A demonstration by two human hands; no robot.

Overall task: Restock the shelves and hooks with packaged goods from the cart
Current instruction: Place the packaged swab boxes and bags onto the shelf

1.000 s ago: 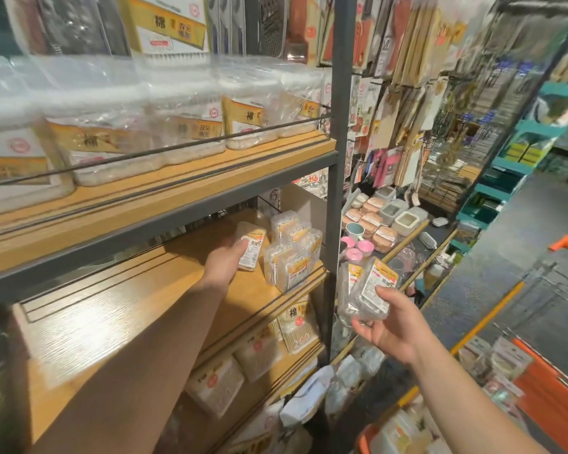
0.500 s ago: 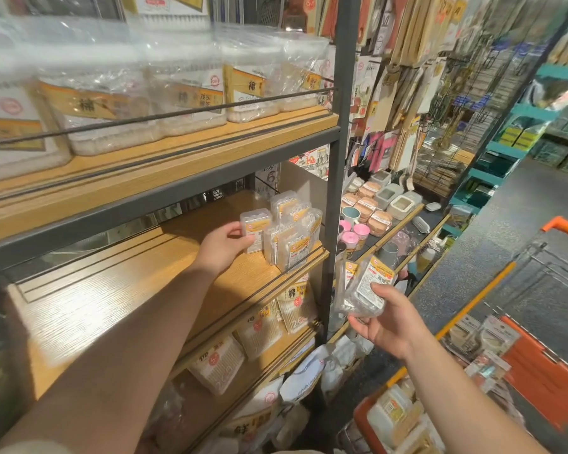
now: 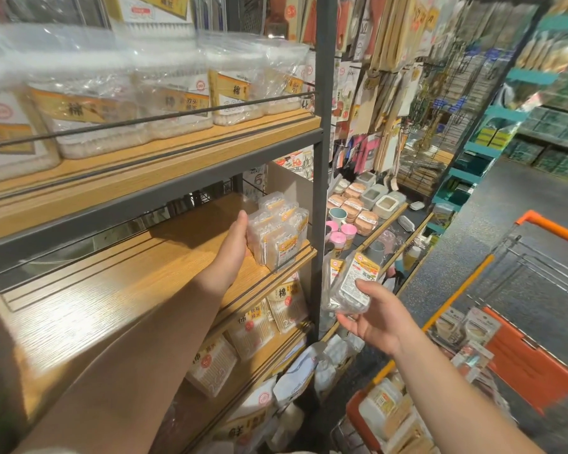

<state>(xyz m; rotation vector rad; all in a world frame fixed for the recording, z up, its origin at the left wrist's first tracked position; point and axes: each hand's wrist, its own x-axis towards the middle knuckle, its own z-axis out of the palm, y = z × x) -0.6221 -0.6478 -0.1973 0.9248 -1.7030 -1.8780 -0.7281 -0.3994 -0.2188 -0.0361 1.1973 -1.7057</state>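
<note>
Two hands reach out: left hand (image 3: 232, 249) presses flat against shelved packs (image 3: 277, 235), right hand (image 3: 376, 317) grips a packet (image 3: 350, 283).

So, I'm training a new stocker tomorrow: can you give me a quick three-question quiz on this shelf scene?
1. True or false: the left hand presses against the clear packs on the wooden shelf.
2. What does the right hand hold? A) pink cup B) clear labelled packs C) nothing
3. What colour is the cart's handle?

Key: 1 true; 2 B; 3 orange.
</note>
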